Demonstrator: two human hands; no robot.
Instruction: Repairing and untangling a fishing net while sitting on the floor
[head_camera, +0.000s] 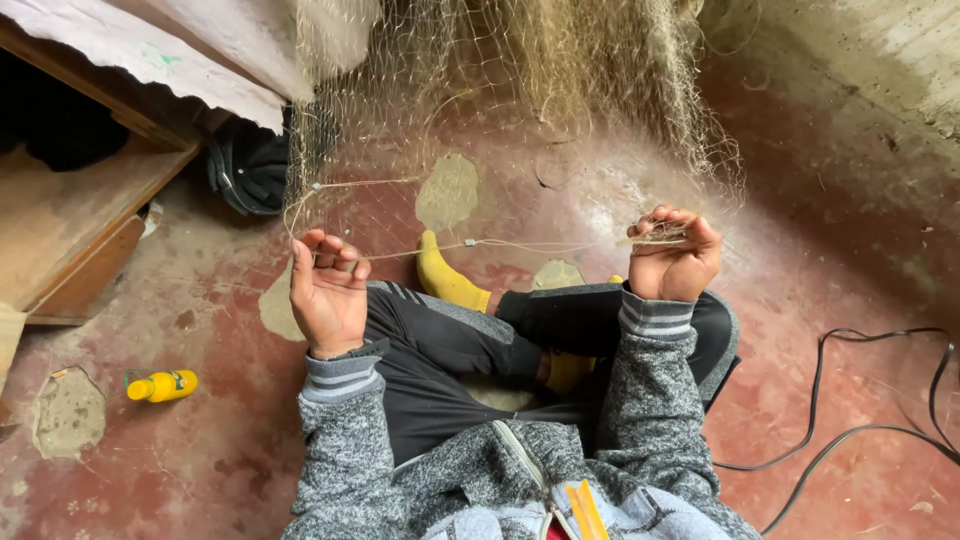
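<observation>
Tan, fine-meshed fishing net (520, 90) hanging from above, spreading down over red, patchy concrete floor (800, 290) in front of crossed legs in dark trousers (450, 350) and yellow socks (445, 278). Pale cord (520, 245) along net's lower edge, stretched between both hands. Left hand (328, 290) half curled, palm turned inward, fingers hooked loosely round cord end, thumb apart. Right hand (675, 255) clenched on bunched mesh and cord, knuckles up. Grey speckled sleeves with striped cuffs on both arms. Yellow bottle (162, 385) lying on its side on floor, well left of left arm. Black cable (860, 400) snaking across floor at right. Wooden shelf (70, 220) at upper left, dark bundle (250, 165) just beside it, behind net's edge.
</observation>
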